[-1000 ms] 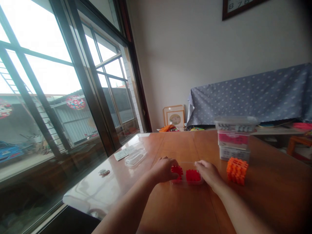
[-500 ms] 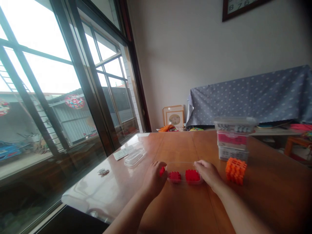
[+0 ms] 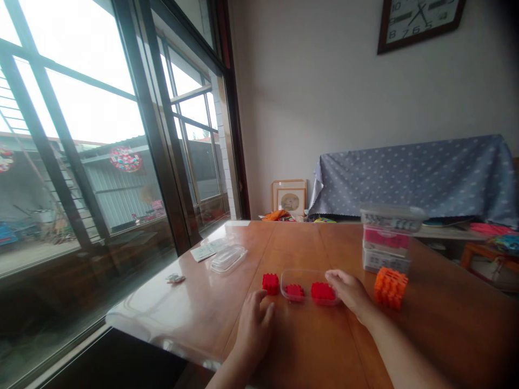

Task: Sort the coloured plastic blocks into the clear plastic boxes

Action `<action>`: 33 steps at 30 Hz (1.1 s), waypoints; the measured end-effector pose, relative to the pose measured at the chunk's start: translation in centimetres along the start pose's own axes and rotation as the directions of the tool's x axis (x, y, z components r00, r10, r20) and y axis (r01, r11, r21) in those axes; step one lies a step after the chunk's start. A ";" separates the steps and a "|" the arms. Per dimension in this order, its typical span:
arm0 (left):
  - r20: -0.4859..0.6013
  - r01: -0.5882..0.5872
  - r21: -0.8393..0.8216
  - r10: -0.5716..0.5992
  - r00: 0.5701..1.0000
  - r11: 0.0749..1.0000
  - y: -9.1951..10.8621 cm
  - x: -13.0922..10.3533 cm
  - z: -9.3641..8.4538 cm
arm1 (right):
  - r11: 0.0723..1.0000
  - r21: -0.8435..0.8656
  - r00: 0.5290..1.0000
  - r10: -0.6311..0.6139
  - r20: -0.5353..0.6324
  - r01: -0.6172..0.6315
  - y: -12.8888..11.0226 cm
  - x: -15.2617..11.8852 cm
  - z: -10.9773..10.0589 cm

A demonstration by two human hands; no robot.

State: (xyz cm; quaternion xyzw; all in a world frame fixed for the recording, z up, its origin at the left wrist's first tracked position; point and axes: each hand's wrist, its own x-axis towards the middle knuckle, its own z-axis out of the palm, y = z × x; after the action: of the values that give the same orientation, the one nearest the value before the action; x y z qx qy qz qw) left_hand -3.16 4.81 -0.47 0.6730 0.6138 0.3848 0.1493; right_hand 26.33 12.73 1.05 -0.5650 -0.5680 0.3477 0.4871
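Observation:
A clear plastic container (image 3: 305,275) sits on the wooden table, with two red notched blocks inside: a smaller one (image 3: 294,292) at left and a larger one (image 3: 323,292) at right. My right hand (image 3: 347,290) pinches the container's right rim between thumb and fingers. Just outside its left end lies another red block (image 3: 270,283). My left hand (image 3: 255,322) is on the near side of that block, thumb and fingers apart, holding nothing; whether a fingertip touches the block I cannot tell.
An orange block stack (image 3: 390,288) stands right of my right hand, before several stacked plastic boxes (image 3: 386,240). Towards the left lie clear lids (image 3: 228,258), a paper slip (image 3: 204,251) and a small bundle (image 3: 175,279). A window (image 3: 121,162) borders the table's left side.
My left hand has drawn back towards me from the container's left end, uncovering the red block beside it. My right hand stays on the rim. The view has tilted up slightly.

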 end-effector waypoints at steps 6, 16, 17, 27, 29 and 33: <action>-0.018 -0.037 0.025 0.037 0.999 0.999 -1.8 3.1 -0.3 | 0.995 0.088 0.999 0.047 0.028 -0.049 1.2 -0.1 0.2; 0.584 -0.311 0.248 0.114 0.804 0.917 1.3 12.3 -3.5 | 0.992 0.116 0.997 0.045 0.069 -0.053 1.9 0.6 0.1; 0.625 -0.324 0.267 0.093 0.775 0.907 1.7 12.8 -3.5 | 0.992 0.113 0.996 0.043 0.073 -0.051 1.9 0.6 0.0; 0.680 -0.351 0.326 0.040 0.732 0.878 2.2 12.8 -3.7 | 0.999 0.022 0.995 0.031 0.093 -0.033 1.7 1.0 -0.2; 0.680 -0.354 0.323 0.045 0.732 0.878 2.1 11.9 -3.7 | 0.999 -0.016 0.995 0.032 0.098 -0.031 1.3 0.6 -0.3; 0.690 -0.390 0.300 0.084 0.719 0.870 2.1 9.2 -4.4 | 0.997 -0.063 0.991 0.050 0.126 -0.043 -0.1 -0.7 -0.7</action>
State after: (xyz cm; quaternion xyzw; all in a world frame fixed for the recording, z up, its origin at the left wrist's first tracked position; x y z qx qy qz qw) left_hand -5.23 11.85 6.94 0.8548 0.4960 -0.0035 0.1525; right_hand 26.89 11.90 1.21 -0.5691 -0.5948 0.3770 0.4245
